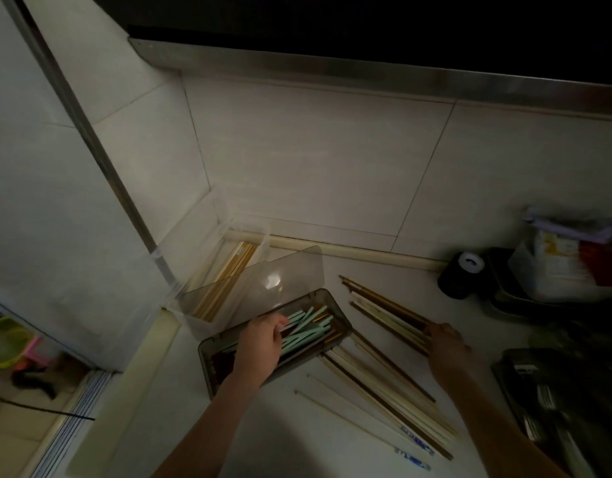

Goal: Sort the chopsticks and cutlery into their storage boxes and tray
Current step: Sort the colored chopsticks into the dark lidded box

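Observation:
A smoky grey storage box [335, 307] with its lid [263, 284] raised sits mid-counter, holding mint-green chopsticks [306, 327]. My left hand [261, 343] reaches into this box, fingers closed on the green chopsticks. My right hand [447, 343] grips the near ends of a bundle of cream and brown chopsticks [383, 305] lying right of the box. More loose chopsticks [383, 398] are spread on the white counter in front. A clear box [225, 270] in the corner holds wooden chopsticks.
A dark cutlery tray [552, 408] with metal utensils lies at the right edge. A black round container [461, 274] and a dark tray with packets [566, 267] stand at the back right. Tiled walls close the corner. The counter's left edge drops to the floor.

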The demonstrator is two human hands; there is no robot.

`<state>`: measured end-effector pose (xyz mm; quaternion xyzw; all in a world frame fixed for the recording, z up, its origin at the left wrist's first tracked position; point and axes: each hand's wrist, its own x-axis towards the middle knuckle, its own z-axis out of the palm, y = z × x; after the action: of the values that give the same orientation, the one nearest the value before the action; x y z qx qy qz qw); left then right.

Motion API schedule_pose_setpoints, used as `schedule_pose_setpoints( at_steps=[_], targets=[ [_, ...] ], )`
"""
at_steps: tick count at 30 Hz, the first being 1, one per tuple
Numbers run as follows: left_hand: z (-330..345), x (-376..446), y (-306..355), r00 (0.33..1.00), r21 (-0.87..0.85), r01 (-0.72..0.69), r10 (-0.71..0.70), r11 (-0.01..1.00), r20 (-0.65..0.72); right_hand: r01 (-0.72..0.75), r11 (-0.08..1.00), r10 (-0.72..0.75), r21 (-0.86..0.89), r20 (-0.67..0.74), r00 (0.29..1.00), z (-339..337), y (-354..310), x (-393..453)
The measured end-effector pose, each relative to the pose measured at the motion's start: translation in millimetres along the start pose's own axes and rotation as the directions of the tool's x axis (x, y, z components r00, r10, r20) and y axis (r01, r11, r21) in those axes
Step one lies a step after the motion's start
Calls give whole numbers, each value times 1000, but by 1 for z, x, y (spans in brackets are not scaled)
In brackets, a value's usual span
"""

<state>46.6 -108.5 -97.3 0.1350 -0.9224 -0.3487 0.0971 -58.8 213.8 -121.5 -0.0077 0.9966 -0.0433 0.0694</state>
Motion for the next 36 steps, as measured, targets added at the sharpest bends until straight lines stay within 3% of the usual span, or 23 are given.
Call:
schedule_pose_setpoints(
  at_steps=[9, 26, 36],
  targets=[
    [7, 4, 3, 1000, 11, -9, 9, 1000, 0, 13, 997, -10, -78, 39, 999, 3, -5, 13],
    [11, 7, 2, 998, 0, -58, 58, 998, -32, 74, 997, -74, 13, 1, 997, 11, 1, 14],
    [14, 6, 1, 996, -3, -85, 85, 996, -33, 14, 949, -28, 316, 40, 999, 10, 2, 14]
  ],
)
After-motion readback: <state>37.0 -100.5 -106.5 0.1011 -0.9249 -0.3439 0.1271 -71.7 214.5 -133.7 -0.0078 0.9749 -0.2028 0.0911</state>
